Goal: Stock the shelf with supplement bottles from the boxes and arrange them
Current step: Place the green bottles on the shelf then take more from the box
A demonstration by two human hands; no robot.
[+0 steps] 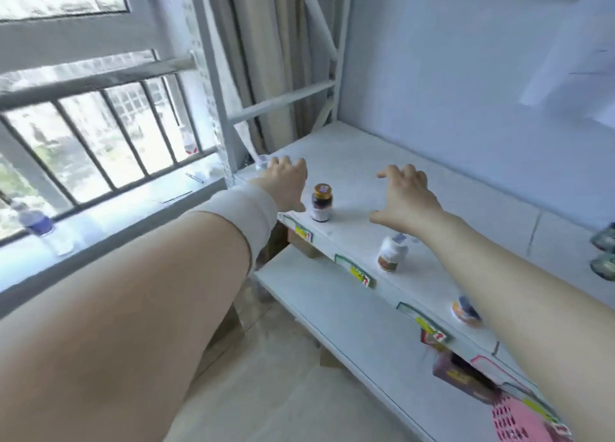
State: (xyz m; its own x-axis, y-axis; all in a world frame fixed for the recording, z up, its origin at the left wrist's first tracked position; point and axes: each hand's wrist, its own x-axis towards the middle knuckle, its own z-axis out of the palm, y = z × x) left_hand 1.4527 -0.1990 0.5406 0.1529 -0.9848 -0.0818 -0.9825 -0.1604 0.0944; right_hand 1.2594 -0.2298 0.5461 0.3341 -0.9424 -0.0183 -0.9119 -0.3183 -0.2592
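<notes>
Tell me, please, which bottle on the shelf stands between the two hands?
The dark bottle with the gold cap, leftmost in the row; the white bottle and the orange-labelled bottle stand farther right.

The shelf (382, 162) board looks like smooth white laminate, matt with a faint sheen. Its frame (283, 100) is white-painted metal. The dark bottle (321, 203) is glossy, though I can't tell whether it is glass or plastic, and its lid is shiny gold. The white bottle (391, 253) looks like smooth plastic. My sleeve (246, 215) is soft, matt white cloth. The curtain (266, 42) is beige cloth hanging in folds. The window bars (100, 85) are grey painted metal. The basket (512, 418) is pink perforated plastic. The edge tags (359, 275) look like glossy printed card or plastic.
</notes>
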